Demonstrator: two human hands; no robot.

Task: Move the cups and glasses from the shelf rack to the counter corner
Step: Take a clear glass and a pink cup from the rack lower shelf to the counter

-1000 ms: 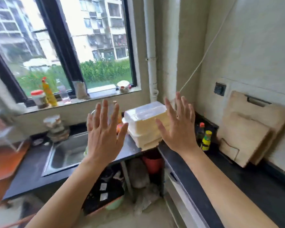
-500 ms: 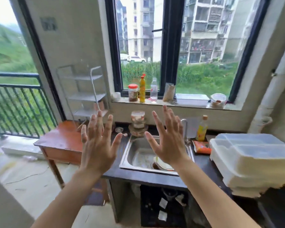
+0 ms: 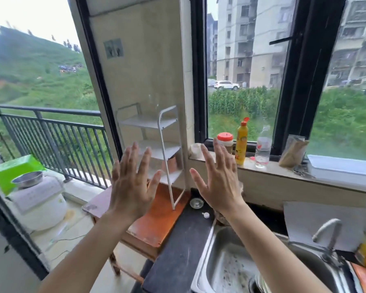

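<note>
Here the white shelf rack stands upright on an orange-brown wooden table, against the tiled wall between the balcony opening and the window. Its three tiers look bare; a brownish shape behind the lowest tier is too blurred to identify. No cup or glass can be made out on it. Just beside the rack's front foot, on the dark tabletop, lies a small clear glass dish, with a tiny white bit near it.

The left hand is raised in front of the rack's lower tiers, back toward the camera, fingers spread wide, holding nothing. The right hand is up likewise near the window sill, fingers splayed and empty; both are apart from the rack.

On the sill stand a red-lidded jar, a yellow squeeze bottle and a clear plastic bottle. Below the right forearm sits a steel sink with its tap. On the balcony side, a white rice cooker carries a metal bowl before a green box.
</note>
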